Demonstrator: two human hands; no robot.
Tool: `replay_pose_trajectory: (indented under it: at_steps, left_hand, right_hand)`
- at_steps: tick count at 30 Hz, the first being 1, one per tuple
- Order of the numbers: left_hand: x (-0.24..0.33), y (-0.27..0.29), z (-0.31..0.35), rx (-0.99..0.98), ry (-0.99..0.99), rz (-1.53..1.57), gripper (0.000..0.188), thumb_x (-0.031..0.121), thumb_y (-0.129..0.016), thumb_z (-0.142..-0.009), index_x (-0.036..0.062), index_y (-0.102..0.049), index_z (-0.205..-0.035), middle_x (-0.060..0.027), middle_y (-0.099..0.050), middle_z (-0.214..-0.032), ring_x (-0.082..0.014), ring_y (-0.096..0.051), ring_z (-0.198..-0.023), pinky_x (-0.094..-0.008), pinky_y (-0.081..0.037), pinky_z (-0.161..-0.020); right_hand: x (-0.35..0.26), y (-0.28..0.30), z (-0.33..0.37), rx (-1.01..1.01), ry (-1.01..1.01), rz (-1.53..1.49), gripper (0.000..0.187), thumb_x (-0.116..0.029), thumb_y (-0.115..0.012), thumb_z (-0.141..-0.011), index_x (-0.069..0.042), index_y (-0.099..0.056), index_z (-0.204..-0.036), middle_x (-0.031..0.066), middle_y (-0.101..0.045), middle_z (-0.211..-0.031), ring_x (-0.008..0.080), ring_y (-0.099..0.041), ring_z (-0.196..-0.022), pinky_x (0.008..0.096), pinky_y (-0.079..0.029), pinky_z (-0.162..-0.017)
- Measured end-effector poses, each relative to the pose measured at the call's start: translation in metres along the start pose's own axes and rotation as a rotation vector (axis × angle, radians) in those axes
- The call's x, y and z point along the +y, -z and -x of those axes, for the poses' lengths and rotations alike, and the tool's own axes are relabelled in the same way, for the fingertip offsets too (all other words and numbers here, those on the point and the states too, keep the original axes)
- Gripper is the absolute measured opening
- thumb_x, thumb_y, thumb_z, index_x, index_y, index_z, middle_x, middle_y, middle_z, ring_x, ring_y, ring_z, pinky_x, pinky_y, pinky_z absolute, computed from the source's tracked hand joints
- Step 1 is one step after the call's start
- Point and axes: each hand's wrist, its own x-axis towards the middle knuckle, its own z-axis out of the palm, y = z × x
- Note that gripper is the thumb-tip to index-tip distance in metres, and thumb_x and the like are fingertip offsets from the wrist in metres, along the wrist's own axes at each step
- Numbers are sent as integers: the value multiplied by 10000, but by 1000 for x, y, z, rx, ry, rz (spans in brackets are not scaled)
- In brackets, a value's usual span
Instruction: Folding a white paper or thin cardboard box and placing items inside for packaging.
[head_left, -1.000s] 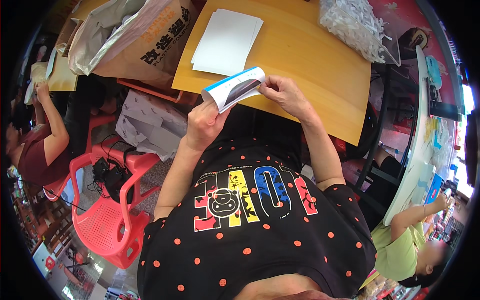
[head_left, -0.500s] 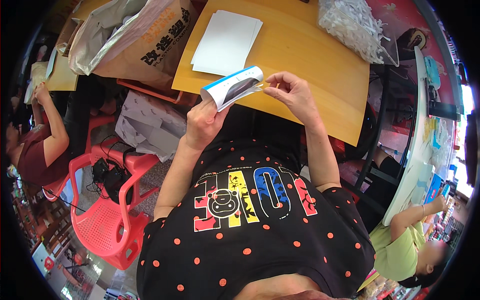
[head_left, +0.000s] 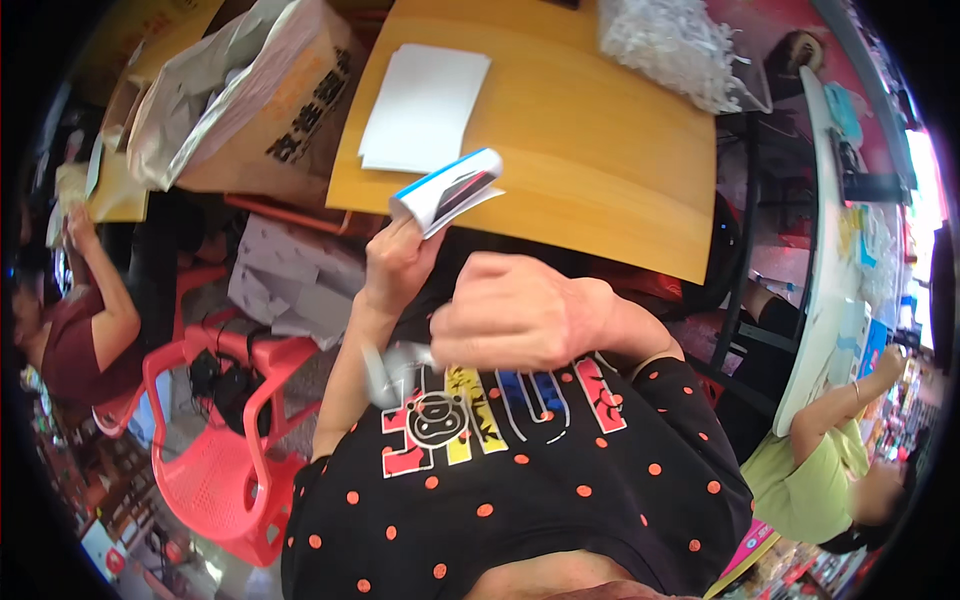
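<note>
My left hand (head_left: pixel 395 262) is closed on the lower end of a curled printed sheet (head_left: pixel 450 190), white with a blue edge and a dark picture. The sheet is bent over on itself above the table's near edge. Closer to my chest, my right hand (head_left: pixel 515 312) is curled, its back toward the view. By its fingers shows a blurred whitish strip (head_left: pixel 385 375), apparently gripped by them; the fingertips are hidden. A stack of white sheets (head_left: pixel 425 110) lies on the wooden table (head_left: pixel 560 150), beyond the printed sheet.
A clear container of white strips (head_left: pixel 670 50) stands at the table's far right. To the left are a large paper sack (head_left: pixel 300 110) and a red plastic chair (head_left: pixel 215 470) with black cables. Other people sit at far left and lower right.
My right hand has left the printed sheet, moving down and left toward my chest with a whitish strip. My left hand keeps its hold on the sheet. The view has shifted slightly.
</note>
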Motion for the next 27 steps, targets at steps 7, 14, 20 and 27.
replay_pose_trajectory:
  at_steps: [7,14,20,27]
  left_hand:
    - [21,10,-1,138,362,704,204,-56,-568,-887,-97,-613,-1081,-118,-674,-973,-194,-664,-876,-308,-554,-819]
    - [26,17,-10,169,580,1025,220,3,-559,-899,-97,-607,-1088,-164,-671,-979,-238,-689,-835,-310,-576,-754]
    - [26,23,-18,323,745,1150,216,70,-573,-902,-79,-620,-1051,-172,-685,-919,-234,-701,-786,-288,-575,-677]
    - [24,15,-30,329,719,1229,185,87,-581,-913,-72,-628,-994,-188,-685,-895,-247,-704,-783,-316,-596,-707]
  right_hand:
    - [19,149,-10,451,-631,351,18,10,-657,-776,-7,-651,-779,31,-626,-774,75,-565,-714,211,-435,-625]
    - [139,339,117,374,-1139,1212,353,-292,-687,-839,31,-651,-975,93,-635,-796,166,-568,-726,294,-443,-648]
    - [99,165,45,446,-1004,688,247,-222,-627,-902,12,-675,-969,102,-680,-836,144,-638,-767,272,-493,-720]
    - [55,12,38,508,-906,70,97,-13,-720,-771,-21,-674,-856,8,-602,-786,58,-506,-665,221,-419,-604]
